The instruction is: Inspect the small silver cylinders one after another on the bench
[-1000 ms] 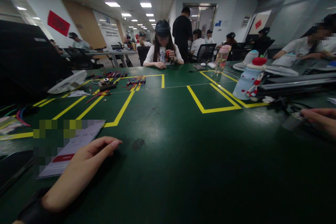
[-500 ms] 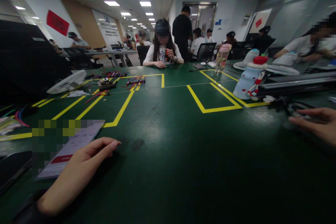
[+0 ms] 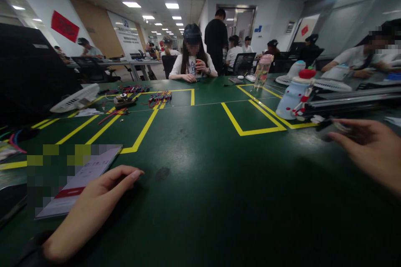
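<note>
My left hand [image 3: 108, 192] rests on the green table, thumb and fingers pressed together with nothing visible in them. Its wrist and back lie over the near edge of a phone or tablet with a lit screen [image 3: 82, 183], partly blurred out. On the right, my right hand [image 3: 369, 146] is closed between thumb and fingers on a small greyish, dark-edged object [image 3: 333, 131]. Motion smears that object, so I cannot make out its kind. Just beyond it stands a light-blue bottle [image 3: 286, 102] with a red-topped cap.
Bundles of coloured wires [image 3: 160, 98] and a white fan [image 3: 77, 98] lie at the left. Dark metal rails [image 3: 351, 102] extend at the right, near a pink-lidded bottle [image 3: 263, 71]. Across the table sits a person [image 3: 192, 62]. Yellow tape [image 3: 263, 131] marks the table.
My right hand has moved left and slightly up, and now carries the greyish object away from the right side. My left hand stays about where it was. The view has shifted slightly.
</note>
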Tool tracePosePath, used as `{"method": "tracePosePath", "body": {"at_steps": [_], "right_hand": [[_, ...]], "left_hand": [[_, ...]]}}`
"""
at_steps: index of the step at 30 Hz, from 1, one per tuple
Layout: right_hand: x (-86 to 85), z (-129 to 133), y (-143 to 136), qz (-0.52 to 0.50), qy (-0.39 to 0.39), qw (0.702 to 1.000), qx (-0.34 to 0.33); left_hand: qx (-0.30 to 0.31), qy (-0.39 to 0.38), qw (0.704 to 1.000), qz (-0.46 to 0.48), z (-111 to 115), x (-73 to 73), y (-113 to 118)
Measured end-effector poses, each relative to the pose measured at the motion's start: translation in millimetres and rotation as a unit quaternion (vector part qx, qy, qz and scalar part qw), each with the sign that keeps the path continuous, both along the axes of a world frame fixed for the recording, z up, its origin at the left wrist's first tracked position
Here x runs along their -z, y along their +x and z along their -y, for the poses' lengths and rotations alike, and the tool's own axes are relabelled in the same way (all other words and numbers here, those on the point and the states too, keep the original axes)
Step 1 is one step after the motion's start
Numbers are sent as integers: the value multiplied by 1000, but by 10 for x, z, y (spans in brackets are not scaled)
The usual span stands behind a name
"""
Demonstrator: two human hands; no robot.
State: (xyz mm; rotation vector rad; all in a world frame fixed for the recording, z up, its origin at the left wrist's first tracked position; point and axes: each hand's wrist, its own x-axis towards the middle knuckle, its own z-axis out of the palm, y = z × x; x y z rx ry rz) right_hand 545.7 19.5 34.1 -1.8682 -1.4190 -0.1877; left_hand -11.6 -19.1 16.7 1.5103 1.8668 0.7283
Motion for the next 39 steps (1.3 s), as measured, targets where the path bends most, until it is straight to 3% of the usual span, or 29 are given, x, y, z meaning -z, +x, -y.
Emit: {"method": "tracePosePath", "body": {"at_steps": [2, 6, 10, 14, 16, 21, 24, 27, 33, 39], "right_hand": [[-21, -21, -518, -52, 21, 988, -143], [82, -28, -1567, -101, -45, 899, -425], [249, 10, -2127, -91, -81, 830, -544], [336, 14, -2197, -91, -96, 818, -559], [357, 4, -2182, -111, -106, 818, -554], [394, -17, -2200, -204, -145, 811, -529], [396, -27, -2219, -217, -172, 801, -532], [392, -29, -2228, -223, -177, 795, -535], [379, -9, -2228, -189, -147, 826, -510], [380, -7, -2218, -179, -133, 838, -498]], "left_hand": [[7, -5, 1000, -7, -5, 4, 7], [16, -7, 1000, -21, 11, 6, -20], [29, 1, 999, -37, 35, -5, -32], [56, 23, 997, -53, -1, 35, 15], [99, 43, 992, -63, -35, 29, 129], [222, 125, 965, -63, -135, -170, 763], [261, 174, 949, -27, -221, -287, 1159], [285, 201, 937, -12, -301, -337, 1367], [229, 240, 943, -2, -349, -357, 1264], [259, 152, 949, -94, -346, -56, 1222]]}}
